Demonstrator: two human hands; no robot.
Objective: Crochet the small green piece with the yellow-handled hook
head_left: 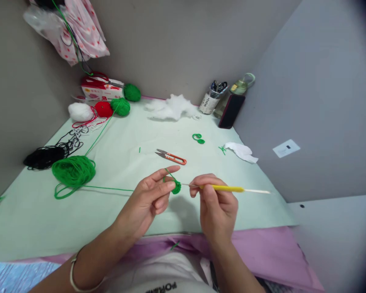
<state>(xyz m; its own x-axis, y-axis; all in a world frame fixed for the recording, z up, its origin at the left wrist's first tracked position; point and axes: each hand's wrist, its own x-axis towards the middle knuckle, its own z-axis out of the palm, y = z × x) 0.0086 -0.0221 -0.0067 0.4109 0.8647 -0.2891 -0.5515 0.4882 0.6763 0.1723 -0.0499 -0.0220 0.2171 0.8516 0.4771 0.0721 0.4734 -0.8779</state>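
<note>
Between thumb and fingers, my left hand [154, 191] pinches a small round green crochet piece [177, 187]. Green yarn loops over its raised index finger and trails left to a loose green yarn skein [73, 171]. My right hand [216, 199] grips a crochet hook [224, 188] by its yellow handle, like a pencil. The hook's thin metal tip points left and meets the edge of the green piece; whether it is inside a stitch I cannot tell. Just beyond my hands lie thread snips [171, 156] with orange handles.
Black yarn [45, 156], a white ball [81, 111], a red ball [103, 109] and green balls [120, 106] line the left. White stuffing [172, 107], a pen cup [209, 101], a phone [232, 111] and a bottle [239, 86] stand behind. A small green crocheted piece [198, 138] and tissue [240, 151] lie right.
</note>
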